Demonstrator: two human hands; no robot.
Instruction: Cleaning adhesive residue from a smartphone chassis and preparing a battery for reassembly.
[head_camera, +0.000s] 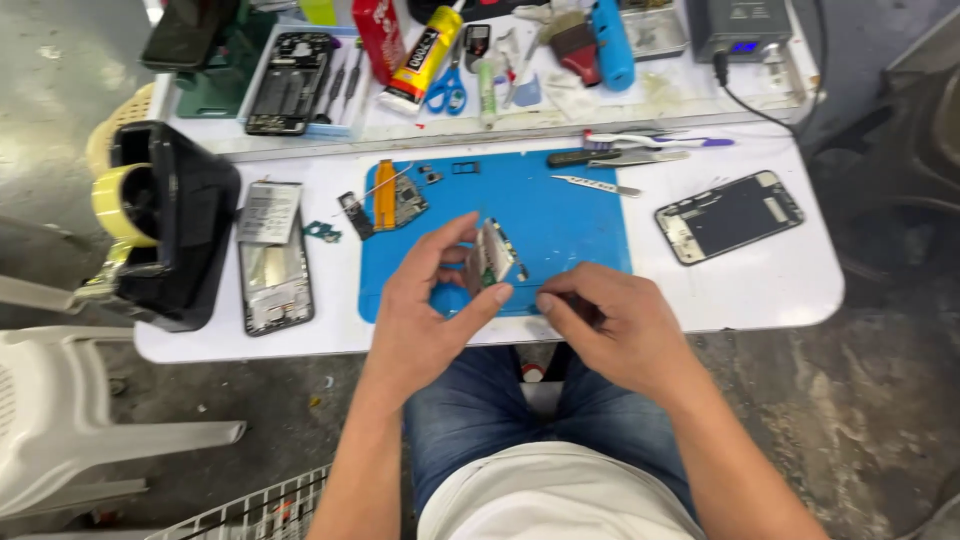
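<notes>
White worktop (760, 290), person seated at its near edge, both hands over it. Blue mat (580, 225) lies on the worktop under and beyond the hands.

Black tape dispenser (170, 225) with a yellowish roll stands well to the left of the left hand. An opened phone body (275, 275) lies between the dispenser and the left hand, long axis running away from the person; a flat silver-grey battery pack with a pale label (268, 212) rests on its far end. A second phone frame (730, 215), dark inside, lies well to the right of the right hand, long axis slanted.

Beyond both hands, on the far shelf: a yellow glue tube with a black band (420, 60), tilted; a red package (380, 35) just left of it; blue-handled scissors (447, 90).

Left hand (430, 300): grip clamped, thumb below and fingers above, on a small circuit board (492, 255). Board is held above the mat's near part, on edge, long axis tilted up and away, top end leaning right.

Right hand (620, 325): fingertips pinched together just right of the board; whether they hold anything cannot be told.
</notes>
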